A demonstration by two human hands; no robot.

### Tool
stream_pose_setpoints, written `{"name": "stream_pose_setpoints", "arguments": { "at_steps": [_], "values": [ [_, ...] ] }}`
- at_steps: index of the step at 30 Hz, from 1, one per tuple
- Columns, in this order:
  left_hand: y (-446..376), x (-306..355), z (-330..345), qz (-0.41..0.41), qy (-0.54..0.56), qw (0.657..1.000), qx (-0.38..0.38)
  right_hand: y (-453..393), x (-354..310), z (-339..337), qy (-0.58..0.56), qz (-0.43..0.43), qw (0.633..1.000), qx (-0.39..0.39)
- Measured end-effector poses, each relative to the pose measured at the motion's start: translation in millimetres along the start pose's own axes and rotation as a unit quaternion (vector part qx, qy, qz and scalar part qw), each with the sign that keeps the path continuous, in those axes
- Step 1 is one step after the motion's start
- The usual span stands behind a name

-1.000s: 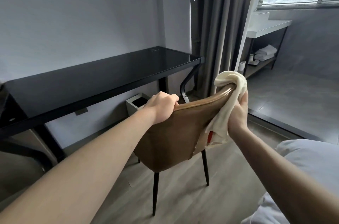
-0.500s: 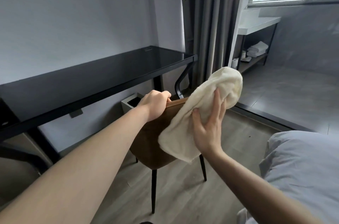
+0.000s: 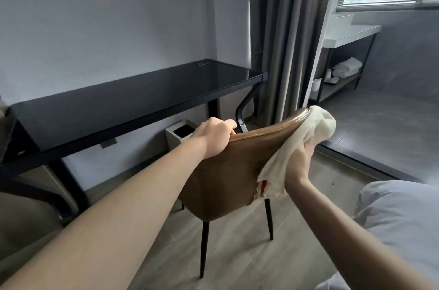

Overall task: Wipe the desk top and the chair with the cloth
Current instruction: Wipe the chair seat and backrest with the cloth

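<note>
A brown leather chair (image 3: 223, 171) on thin black legs stands with its back toward me. My left hand (image 3: 213, 137) grips the top left edge of the backrest. A cream cloth (image 3: 316, 128) with a red tag is draped over the backrest's right top corner and hangs down its rear. My right hand (image 3: 300, 164) holds the cloth against the right edge of the backrest; its fingers are partly hidden in the folds. Behind the chair, along the grey wall, runs the black glass desk top (image 3: 123, 99).
A small white bin (image 3: 180, 133) sits under the desk beside its black leg. Grey curtains (image 3: 289, 40) hang to the right of the desk. Further right a shelf unit (image 3: 344, 71) holds folded towels. A pale bed cover (image 3: 401, 223) fills the lower right.
My right hand moved from pressing the cloth flat on the rear of the backrest back to its right top corner. The left hand kept its grip.
</note>
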State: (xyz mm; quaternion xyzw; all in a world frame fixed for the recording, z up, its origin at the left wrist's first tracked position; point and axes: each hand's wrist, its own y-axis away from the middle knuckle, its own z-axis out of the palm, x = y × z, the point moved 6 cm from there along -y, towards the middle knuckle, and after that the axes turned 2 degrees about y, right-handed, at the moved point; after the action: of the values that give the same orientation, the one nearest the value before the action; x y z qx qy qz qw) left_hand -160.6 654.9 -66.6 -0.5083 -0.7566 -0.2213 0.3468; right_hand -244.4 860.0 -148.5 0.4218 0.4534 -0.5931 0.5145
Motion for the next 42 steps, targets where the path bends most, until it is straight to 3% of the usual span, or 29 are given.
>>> {"name": "stream_pose_setpoints", "arguments": {
  "at_steps": [5, 11, 17, 20, 24, 28, 31, 42],
  "values": [
    [0.6, 0.2, -3.6, -0.009, 0.008, 1.000, 0.011, 75.9, 7.8, 42.9, 0.043, -0.049, 0.998, 0.013],
    [3.4, 0.0, -4.1, -0.017, 0.015, 1.000, 0.002, 133.3, 2.9, 88.3, -0.008, -0.026, 1.000, 0.006],
    [2.5, -2.0, -3.1, -0.013, 0.012, 1.000, 0.011, 81.5, 14.0, 45.3, 0.002, -0.027, 0.999, 0.036],
    [-0.6, -4.0, -2.3, -0.008, 0.008, 1.000, 0.009, 23.0, 22.7, 17.9, -0.016, 0.039, 0.996, 0.078],
    [-3.2, -4.2, -1.3, -0.003, -0.001, 1.000, 0.009, -53.3, 31.4, -7.5, -0.032, 0.133, 0.989, 0.063],
    [-4.7, -4.7, -0.9, -0.004, -0.011, 1.000, 0.010, -88.5, 33.3, -17.1, -0.028, 0.116, 0.989, 0.083],
    [-4.7, -4.1, -0.9, -0.004, -0.009, 1.000, 0.006, -84.5, 39.9, -13.3, -0.024, 0.154, 0.986, 0.067],
    [5.1, 2.1, -2.3, -0.003, -0.008, 1.000, 0.009, 13.3, 11.7, 2.7, 0.027, -0.026, 0.998, 0.059]
  ]
}}
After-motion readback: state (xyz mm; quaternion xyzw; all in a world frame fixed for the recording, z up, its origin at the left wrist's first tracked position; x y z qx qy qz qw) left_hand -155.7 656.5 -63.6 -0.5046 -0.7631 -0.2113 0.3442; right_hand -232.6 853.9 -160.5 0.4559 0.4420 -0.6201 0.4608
